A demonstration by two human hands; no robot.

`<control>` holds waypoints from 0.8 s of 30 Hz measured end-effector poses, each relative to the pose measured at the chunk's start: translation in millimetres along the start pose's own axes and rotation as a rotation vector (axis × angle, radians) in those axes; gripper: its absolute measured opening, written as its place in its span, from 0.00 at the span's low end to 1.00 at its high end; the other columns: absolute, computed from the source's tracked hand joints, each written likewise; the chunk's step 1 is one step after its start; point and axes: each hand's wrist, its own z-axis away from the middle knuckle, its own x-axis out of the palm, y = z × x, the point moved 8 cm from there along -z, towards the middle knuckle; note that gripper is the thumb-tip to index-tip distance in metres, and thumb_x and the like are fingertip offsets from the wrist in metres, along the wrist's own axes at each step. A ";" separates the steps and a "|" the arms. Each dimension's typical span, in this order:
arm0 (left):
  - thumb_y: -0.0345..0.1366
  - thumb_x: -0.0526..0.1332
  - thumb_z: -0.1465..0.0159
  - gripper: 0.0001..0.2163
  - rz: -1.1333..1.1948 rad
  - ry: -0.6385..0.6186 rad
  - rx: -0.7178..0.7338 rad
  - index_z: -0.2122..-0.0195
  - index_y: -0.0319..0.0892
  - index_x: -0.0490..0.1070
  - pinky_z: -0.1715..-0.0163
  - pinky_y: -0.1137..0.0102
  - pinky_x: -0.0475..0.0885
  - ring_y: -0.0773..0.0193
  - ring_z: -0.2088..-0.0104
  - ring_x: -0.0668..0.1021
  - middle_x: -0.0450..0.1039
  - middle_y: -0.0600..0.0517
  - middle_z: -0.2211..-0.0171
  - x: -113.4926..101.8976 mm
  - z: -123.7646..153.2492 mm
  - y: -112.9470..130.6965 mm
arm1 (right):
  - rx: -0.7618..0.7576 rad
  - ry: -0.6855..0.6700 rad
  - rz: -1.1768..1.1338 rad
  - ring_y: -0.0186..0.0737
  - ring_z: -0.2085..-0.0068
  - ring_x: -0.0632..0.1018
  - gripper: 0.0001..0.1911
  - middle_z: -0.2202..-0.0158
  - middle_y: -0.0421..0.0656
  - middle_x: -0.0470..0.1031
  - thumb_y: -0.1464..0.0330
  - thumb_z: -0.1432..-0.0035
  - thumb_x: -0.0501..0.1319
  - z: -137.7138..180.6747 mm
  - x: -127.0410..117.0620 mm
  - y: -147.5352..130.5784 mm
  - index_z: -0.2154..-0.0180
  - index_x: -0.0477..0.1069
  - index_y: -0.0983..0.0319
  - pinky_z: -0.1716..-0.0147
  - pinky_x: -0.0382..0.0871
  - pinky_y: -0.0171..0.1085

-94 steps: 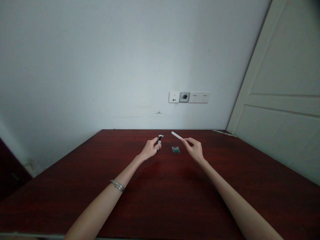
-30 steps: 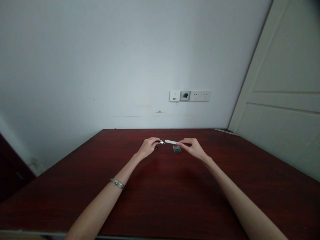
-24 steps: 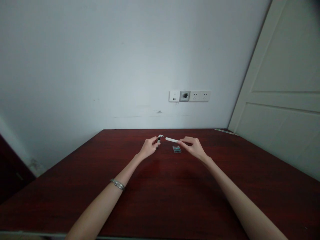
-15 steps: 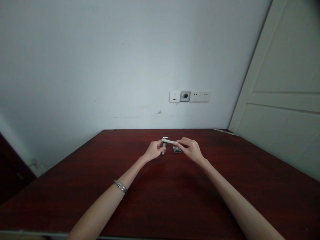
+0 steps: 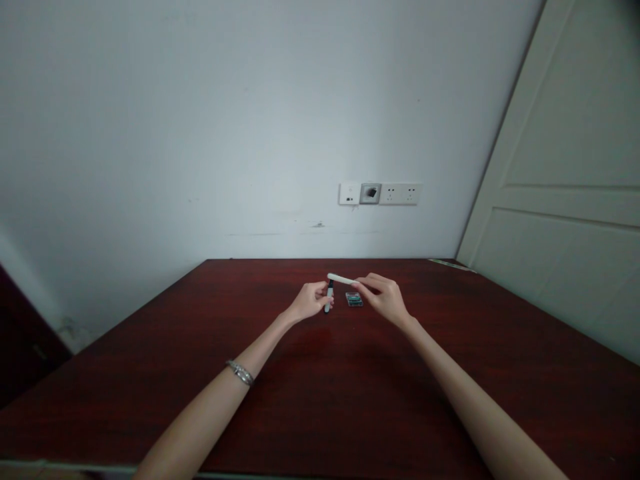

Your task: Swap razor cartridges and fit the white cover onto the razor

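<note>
Both my arms reach out over a dark red wooden table (image 5: 320, 400). My left hand (image 5: 310, 302) is closed on a small razor (image 5: 329, 298) with a dark and silver handle, held nearly upright. My right hand (image 5: 383, 297) pinches one end of a thin white stick (image 5: 340, 279), which points left, its free end just above the razor's top. Whether the stick touches the razor I cannot tell. A small clear green case (image 5: 353, 299) lies on the table between my hands, just left of my right fingers. A silver bracelet (image 5: 240, 373) is on my left wrist.
A pale wall stands behind the table, with a row of sockets (image 5: 380, 193). A white door (image 5: 565, 200) leans in at the right, close to the table's right edge. A thin strip (image 5: 450, 264) lies at the far right corner of the table.
My hands have come together: the left hand moved right with the razor, and the right hand brought the white stick down and left until its end sits over the razor's top.
</note>
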 end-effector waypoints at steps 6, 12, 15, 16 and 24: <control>0.30 0.60 0.47 0.05 0.008 0.068 -0.008 0.70 0.36 0.66 0.74 0.73 0.71 0.65 0.75 0.77 0.73 0.49 0.74 -10.8 -2.1 1.0 | 0.220 0.189 -0.076 0.38 0.72 0.73 0.19 0.73 0.45 0.75 0.55 0.46 0.57 1.0 -20.7 43.7 0.68 0.76 0.64 0.71 0.64 0.34; 0.31 0.60 0.46 0.05 0.081 0.092 -0.064 0.70 0.36 0.65 0.77 0.73 0.72 0.65 0.75 0.77 0.72 0.50 0.75 -15.7 -4.0 -8.5 | 0.488 0.041 -0.569 0.29 0.83 0.63 0.22 0.81 0.38 0.66 0.52 0.49 0.57 2.7 15.4 43.5 0.66 0.73 0.65 0.86 0.56 0.30; 0.32 0.61 0.46 0.06 0.093 0.107 -0.087 0.69 0.36 0.65 0.78 0.73 0.72 0.65 0.76 0.77 0.72 0.51 0.76 -16.5 -4.3 -12.3 | 0.556 -0.095 -0.808 0.25 0.85 0.59 0.26 0.79 0.35 0.64 0.52 0.50 0.58 6.2 41.9 25.2 0.55 0.68 0.63 0.90 0.52 0.28; 0.32 0.61 0.46 0.06 0.089 0.113 -0.090 0.69 0.36 0.65 0.78 0.73 0.72 0.64 0.76 0.77 0.72 0.51 0.76 -17.1 -4.4 -13.1 | 0.556 -0.133 -0.851 0.25 0.85 0.59 0.27 0.79 0.35 0.64 0.53 0.50 0.58 6.9 47.2 18.7 0.52 0.66 0.61 0.90 0.51 0.27; 0.34 0.62 0.47 0.08 0.044 0.154 -0.092 0.68 0.36 0.68 0.78 0.72 0.73 0.63 0.76 0.78 0.73 0.50 0.75 -23.6 -4.4 -13.4 | 0.495 -0.162 -0.719 0.26 0.83 0.60 0.28 0.79 0.35 0.62 0.56 0.45 0.54 9.8 50.5 6.7 0.46 0.64 0.63 0.88 0.53 0.27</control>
